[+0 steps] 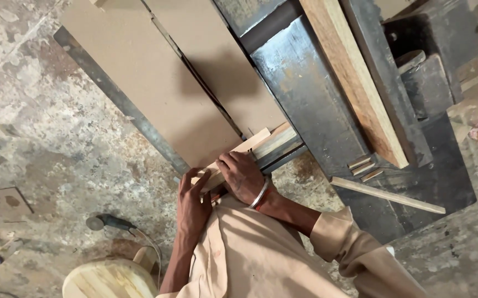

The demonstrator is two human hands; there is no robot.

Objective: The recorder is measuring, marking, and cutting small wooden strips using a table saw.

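Note:
A pale wooden strip (248, 148) lies at the near edge of a brown board surface (156, 83), next to a dark metal machine bed (305, 94). My left hand (192, 201) grips the strip's near end, fingers wrapped up around it. My right hand (243, 175), with a metal bangle on the wrist, presses down on the strip just beyond the left hand, fingers curled over its edge. The middle of the strip is hidden under both hands.
A long wooden plank (355, 83) rests on the machine bed. Past it are a thin loose strip (388, 196) and a few short offcuts (363, 167). A round wooden stool (109, 278) and a corded tool (109, 222) stand on the stained concrete floor (40, 138).

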